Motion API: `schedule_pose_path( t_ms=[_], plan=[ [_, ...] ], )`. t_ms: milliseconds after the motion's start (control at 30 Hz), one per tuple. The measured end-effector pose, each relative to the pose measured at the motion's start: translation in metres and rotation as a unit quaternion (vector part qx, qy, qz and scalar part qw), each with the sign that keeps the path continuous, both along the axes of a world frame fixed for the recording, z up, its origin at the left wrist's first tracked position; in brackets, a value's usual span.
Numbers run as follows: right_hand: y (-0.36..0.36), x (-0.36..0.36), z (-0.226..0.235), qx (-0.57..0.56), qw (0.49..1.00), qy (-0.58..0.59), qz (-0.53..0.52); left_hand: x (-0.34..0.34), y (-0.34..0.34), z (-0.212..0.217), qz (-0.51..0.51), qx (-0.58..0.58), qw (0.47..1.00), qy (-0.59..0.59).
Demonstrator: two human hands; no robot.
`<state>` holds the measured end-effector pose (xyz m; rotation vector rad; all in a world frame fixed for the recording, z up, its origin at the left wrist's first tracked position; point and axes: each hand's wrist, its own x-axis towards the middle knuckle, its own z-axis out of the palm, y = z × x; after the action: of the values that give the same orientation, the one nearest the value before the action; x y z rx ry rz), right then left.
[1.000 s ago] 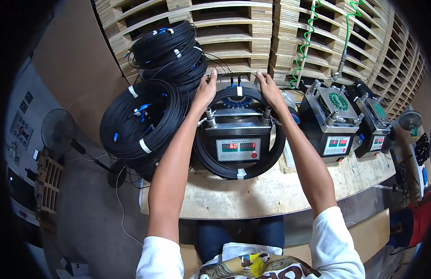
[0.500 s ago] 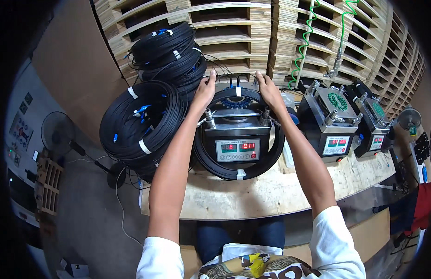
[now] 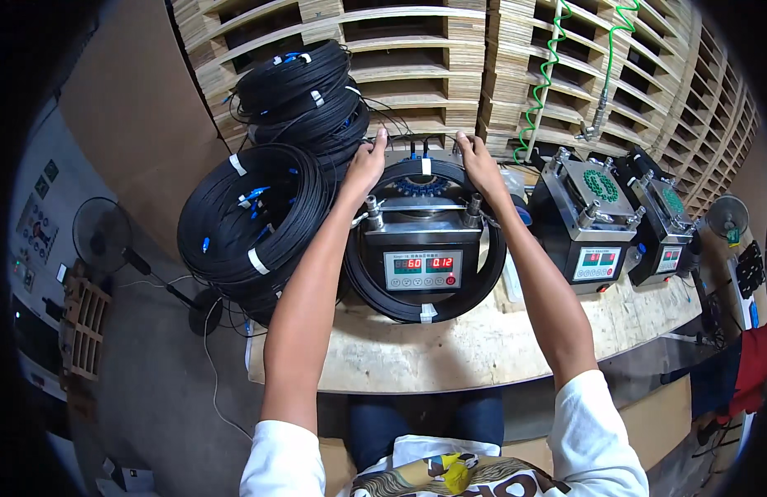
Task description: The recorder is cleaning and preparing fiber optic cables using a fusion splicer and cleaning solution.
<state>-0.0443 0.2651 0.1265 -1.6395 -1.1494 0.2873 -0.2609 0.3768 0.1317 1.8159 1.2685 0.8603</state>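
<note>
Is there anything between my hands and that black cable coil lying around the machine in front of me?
Nothing visible. The left hand and the right hand both rest directly on the far side of the black cable coil, which lies around the machine with the red display. The stacked coils sit to the left, beside it.

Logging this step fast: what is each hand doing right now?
Left hand: fingers curled on the far rim of the black cable coil.
Right hand: same, gripping that coil's far rim.

Matt black plastic cable coil [image 3: 255,228]; rough wooden bench [image 3: 449,352].
</note>
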Motion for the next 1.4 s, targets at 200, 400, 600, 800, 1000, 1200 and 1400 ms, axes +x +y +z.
schedule_pose_path(
  t_ms=[200,400,600,800,1000,1200,1400],
  plan=[
    [0.002,0.000,0.001,-0.074,0.997,-0.022,-0.028,-0.001,-0.003,0.001,-0.001,-0.020,1.000,-0.013],
    [0.015,0.019,-0.015,-0.019,1.000,0.000,0.022,0.002,-0.014,0.007,0.007,-0.008,1.000,-0.021],
    [0.014,0.021,-0.016,-0.001,1.000,-0.002,0.014,0.004,-0.020,0.012,0.007,-0.006,1.000,-0.003],
    [0.004,-0.003,-0.001,-0.042,0.999,-0.016,-0.018,-0.008,0.001,0.001,-0.009,-0.014,1.000,-0.003],
    [0.007,0.015,-0.008,-0.038,0.999,-0.007,-0.011,0.005,-0.007,0.004,-0.016,-0.014,1.000,-0.023],
    [0.007,0.007,-0.008,-0.006,1.000,-0.002,0.000,-0.001,-0.015,0.009,0.011,-0.002,1.000,-0.003],
    [0.011,0.013,-0.009,-0.026,1.000,-0.005,0.004,-0.003,-0.013,0.007,0.002,0.003,1.000,-0.009]
  ],
)
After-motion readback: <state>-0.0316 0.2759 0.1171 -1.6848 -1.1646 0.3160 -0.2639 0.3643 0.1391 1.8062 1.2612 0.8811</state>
